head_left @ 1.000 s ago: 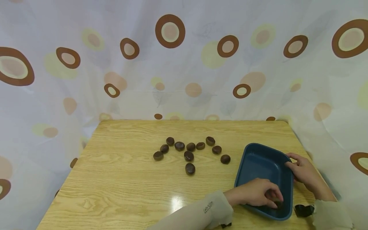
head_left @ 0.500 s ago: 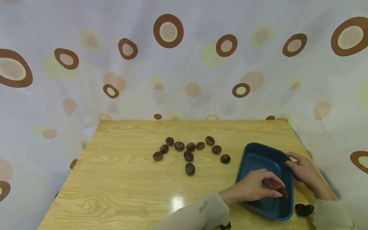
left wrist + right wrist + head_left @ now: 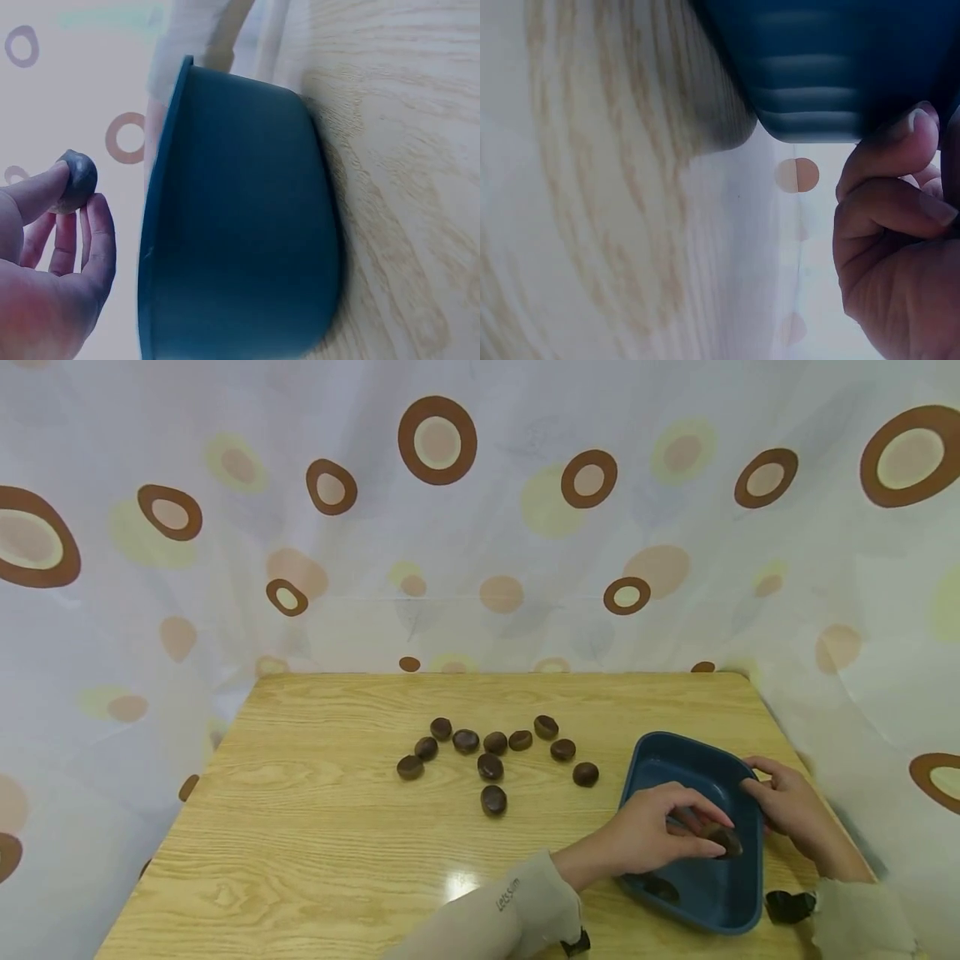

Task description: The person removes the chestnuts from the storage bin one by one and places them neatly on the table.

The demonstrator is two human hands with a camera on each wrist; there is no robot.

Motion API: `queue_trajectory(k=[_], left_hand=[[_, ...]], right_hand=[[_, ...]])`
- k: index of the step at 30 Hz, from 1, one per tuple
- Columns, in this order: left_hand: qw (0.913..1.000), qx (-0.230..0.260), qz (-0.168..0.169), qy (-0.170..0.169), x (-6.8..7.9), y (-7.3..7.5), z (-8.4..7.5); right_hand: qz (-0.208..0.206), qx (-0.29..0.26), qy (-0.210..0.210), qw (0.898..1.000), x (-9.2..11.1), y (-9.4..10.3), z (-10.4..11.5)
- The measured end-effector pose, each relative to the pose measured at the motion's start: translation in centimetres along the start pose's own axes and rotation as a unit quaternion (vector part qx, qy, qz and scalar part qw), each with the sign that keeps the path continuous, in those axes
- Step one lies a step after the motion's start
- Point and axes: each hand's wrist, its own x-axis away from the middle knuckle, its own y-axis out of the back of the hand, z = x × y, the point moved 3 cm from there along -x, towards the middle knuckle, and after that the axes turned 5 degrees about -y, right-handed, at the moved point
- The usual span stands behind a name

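Observation:
My left hand (image 3: 648,828) pinches a dark brown chestnut (image 3: 723,841) between thumb and fingers, over the blue plastic bin (image 3: 716,897). In the left wrist view the chestnut (image 3: 79,180) shows above the bin's rim, clear of its side wall (image 3: 240,202). Another chestnut (image 3: 662,887) lies in the bin at its near left side, partly under my left hand. At the bin's right side my right hand (image 3: 791,808) grips the rim, thumb over the edge. In the right wrist view its fingers (image 3: 881,210) curl beside the bin's outer wall (image 3: 817,67).
Several chestnuts lie on the wooden table (image 3: 315,860) in a branching pattern, with a chestnut (image 3: 493,800) at its near end and another chestnut (image 3: 586,774) at its right end, left of the bin. A patterned curtain (image 3: 502,527) hangs behind and at both sides.
My left hand has lifted a chestnut from the bottom of the bin and drawn it up and to the left. My right hand has stayed on the rim. The chestnuts on the table keep their places.

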Motion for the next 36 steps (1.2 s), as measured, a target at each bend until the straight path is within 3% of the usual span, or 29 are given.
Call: queue_trajectory(k=[8,16,25,32,36], left_hand=[[0.9999,0.009,-0.003,-0.008,1.4,1.1,-0.5],[0.9996,0.025,-0.005,-0.011,3.7,3.1,-0.2],[0.9989,0.002,-0.047,0.005,7.0,6.7,0.8],[0.9970,-0.020,-0.073,-0.014,9.6,8.9,1.8],[0.9958,-0.024,-0.089,-0.002,11.4,10.1,2.7]], right_hand=[[-0.007,0.010,0.007,1.000,0.0,0.0,0.0],[0.003,0.016,0.012,1.000,0.2,-0.1,0.4],[0.002,0.021,0.005,1.000,0.3,0.0,0.7],[0.003,0.030,-0.004,1.000,0.2,-0.2,0.5],[0.003,0.030,0.003,1.000,0.3,-0.2,0.5]])
